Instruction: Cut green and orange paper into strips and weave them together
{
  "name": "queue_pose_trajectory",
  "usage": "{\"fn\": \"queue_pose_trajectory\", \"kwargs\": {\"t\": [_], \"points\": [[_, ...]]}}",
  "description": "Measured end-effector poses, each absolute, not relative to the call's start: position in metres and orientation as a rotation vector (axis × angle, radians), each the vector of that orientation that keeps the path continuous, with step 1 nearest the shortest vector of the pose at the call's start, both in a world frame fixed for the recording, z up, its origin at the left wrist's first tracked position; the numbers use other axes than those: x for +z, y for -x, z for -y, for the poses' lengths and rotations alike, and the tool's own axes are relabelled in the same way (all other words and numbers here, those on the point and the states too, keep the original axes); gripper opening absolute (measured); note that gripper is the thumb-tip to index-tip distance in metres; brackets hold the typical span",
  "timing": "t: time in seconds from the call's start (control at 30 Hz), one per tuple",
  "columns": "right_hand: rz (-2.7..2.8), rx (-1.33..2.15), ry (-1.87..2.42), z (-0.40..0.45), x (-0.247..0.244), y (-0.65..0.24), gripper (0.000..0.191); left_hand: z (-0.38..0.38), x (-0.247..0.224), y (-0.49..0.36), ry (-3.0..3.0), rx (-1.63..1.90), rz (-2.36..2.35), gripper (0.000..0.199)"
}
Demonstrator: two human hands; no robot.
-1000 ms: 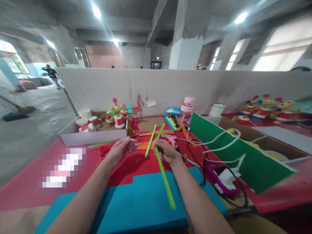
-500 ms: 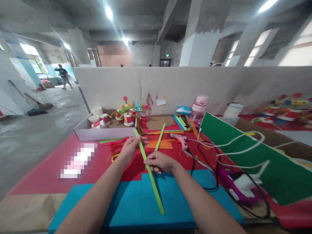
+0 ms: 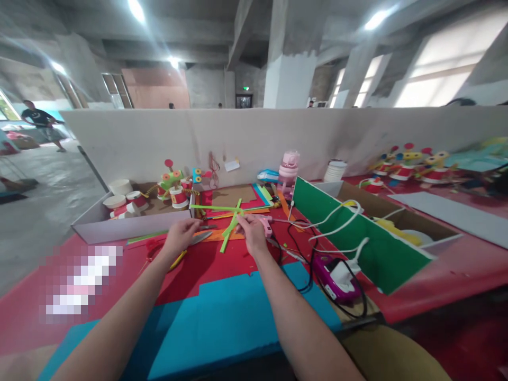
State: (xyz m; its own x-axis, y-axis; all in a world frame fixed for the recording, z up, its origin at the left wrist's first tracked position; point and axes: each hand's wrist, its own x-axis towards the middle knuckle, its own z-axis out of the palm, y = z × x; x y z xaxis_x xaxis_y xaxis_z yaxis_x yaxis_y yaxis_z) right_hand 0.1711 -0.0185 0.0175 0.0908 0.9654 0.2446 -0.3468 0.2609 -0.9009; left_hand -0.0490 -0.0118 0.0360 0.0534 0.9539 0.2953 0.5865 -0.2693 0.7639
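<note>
My right hand (image 3: 249,230) pinches a light green paper strip (image 3: 214,207) near its right part; the strip points left over the table. Another green strip (image 3: 225,242) lies under and beside it on the red surface. My left hand (image 3: 182,235) has its fingers pressed together by the grey blades of the scissors (image 3: 201,237); what it holds, if anything, is too small to tell. Yellow-handled scissors (image 3: 178,260) lie under the left wrist. Orange paper strips (image 3: 226,234) lie between the hands. Behind my right hand is a pink glue gun (image 3: 266,225), partly hidden.
A white box (image 3: 130,231) with paper cups and a cup robot (image 3: 178,196) stands back left. Blue board (image 3: 222,317) covers the near edge. At right are a purple power strip (image 3: 337,280), loose cables and a green-sided box (image 3: 353,238). A person (image 3: 42,121) stands far left.
The view has turned right. My left hand has let go of the long green strip and moved away from it. In my right hand the strip has swung to point left.
</note>
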Motion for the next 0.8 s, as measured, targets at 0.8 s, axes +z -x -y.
{"fn": "queue_pose_trajectory", "kwargs": {"t": [0.8], "points": [[1.089, 0.802, 1.143, 0.007, -0.004, -0.171, 0.044, -0.032, 0.047, -0.015, -2.515, 0.048, -1.948, 0.016]]}}
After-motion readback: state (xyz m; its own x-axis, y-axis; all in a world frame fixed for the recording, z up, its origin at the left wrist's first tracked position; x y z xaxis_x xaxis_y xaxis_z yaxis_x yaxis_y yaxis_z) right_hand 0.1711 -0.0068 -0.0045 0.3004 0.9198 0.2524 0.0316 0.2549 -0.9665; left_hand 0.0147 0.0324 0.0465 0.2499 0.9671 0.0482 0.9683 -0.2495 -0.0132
